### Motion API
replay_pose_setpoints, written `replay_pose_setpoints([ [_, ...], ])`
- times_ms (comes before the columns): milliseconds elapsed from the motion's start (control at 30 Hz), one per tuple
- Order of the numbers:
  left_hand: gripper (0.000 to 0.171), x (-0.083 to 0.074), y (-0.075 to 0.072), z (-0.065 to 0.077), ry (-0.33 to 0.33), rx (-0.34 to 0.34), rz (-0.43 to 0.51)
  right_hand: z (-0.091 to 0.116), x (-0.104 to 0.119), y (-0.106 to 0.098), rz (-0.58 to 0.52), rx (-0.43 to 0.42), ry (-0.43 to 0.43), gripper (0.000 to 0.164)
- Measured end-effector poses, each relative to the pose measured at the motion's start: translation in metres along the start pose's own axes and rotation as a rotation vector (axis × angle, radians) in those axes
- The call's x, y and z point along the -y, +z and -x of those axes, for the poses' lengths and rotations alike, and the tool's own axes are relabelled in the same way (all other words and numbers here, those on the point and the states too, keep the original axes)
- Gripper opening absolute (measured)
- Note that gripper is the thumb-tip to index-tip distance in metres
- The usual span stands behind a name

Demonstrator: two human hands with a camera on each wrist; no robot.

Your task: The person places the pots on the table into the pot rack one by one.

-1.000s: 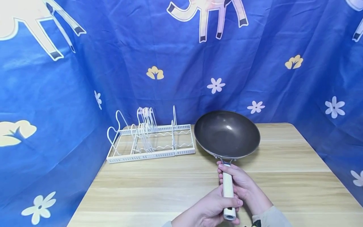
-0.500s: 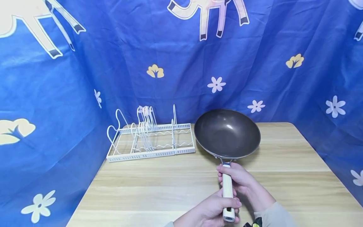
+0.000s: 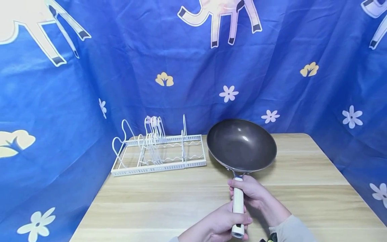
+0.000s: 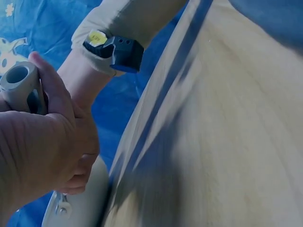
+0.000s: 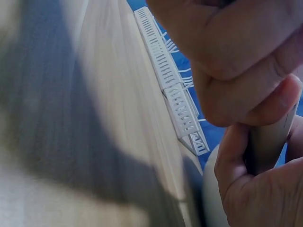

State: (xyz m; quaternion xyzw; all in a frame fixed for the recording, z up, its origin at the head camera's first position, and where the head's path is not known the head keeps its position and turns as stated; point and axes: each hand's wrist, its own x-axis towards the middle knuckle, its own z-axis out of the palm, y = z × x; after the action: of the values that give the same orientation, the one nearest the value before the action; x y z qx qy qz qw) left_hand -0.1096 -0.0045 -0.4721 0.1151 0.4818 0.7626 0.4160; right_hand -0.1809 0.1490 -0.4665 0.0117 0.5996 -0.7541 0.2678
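Note:
A dark wok (image 3: 242, 144) with a long cream handle (image 3: 238, 205) is held over the right part of the table, its inside facing up and toward me. My left hand (image 3: 222, 220) grips the handle near its end, thumb across the top. Closer to the pan, my right hand (image 3: 254, 191) holds the same handle with the thumb over it. In the left wrist view the handle's hollow end (image 4: 19, 78) sticks out past the left hand, and the wok's pale outside (image 4: 83, 194) shows below. The right wrist view shows both hands close together on the handle.
A white wire rack (image 3: 163, 167) with upright loops stands to the left of the wok on the wooden table (image 3: 157, 198). Blue printed cloth (image 3: 193, 74) hangs behind and along both sides. A small black device (image 4: 125, 54) is strapped on the right wrist.
The handle's end has swung slightly left, with both hands following. Both grips stay the same, and the head view has shifted a little.

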Motion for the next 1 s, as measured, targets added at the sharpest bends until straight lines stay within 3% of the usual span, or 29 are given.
replay_pose_setpoints([
  [400, 0.02, -0.002, 0.0, 0.008, 0.019, 0.034, -0.186, 0.01, -0.001, 0.002, -0.033, 0.021, -0.001, 0.02],
  [500, 0.023, -0.003, 0.003, 0.01, 0.058, 0.024, -0.234, 0.013, 0.001, 0.003, -0.034, 0.017, -0.005, 0.019],
  [633, 0.029, -0.003, 0.006, 0.012, 0.106, -0.035, -0.341, 0.017, 0.004, 0.005, -0.028, 0.018, -0.009, 0.017],
  [800, 0.033, -0.003, 0.009, 0.017, 0.119, -0.125, -0.516, 0.021, 0.008, 0.006, -0.005, 0.018, -0.025, 0.016],
  [1000, 0.037, -0.004, 0.014, 0.024, 0.124, -0.175, -0.593, 0.025, 0.013, 0.011, 0.032, 0.036, -0.041, 0.013],
])
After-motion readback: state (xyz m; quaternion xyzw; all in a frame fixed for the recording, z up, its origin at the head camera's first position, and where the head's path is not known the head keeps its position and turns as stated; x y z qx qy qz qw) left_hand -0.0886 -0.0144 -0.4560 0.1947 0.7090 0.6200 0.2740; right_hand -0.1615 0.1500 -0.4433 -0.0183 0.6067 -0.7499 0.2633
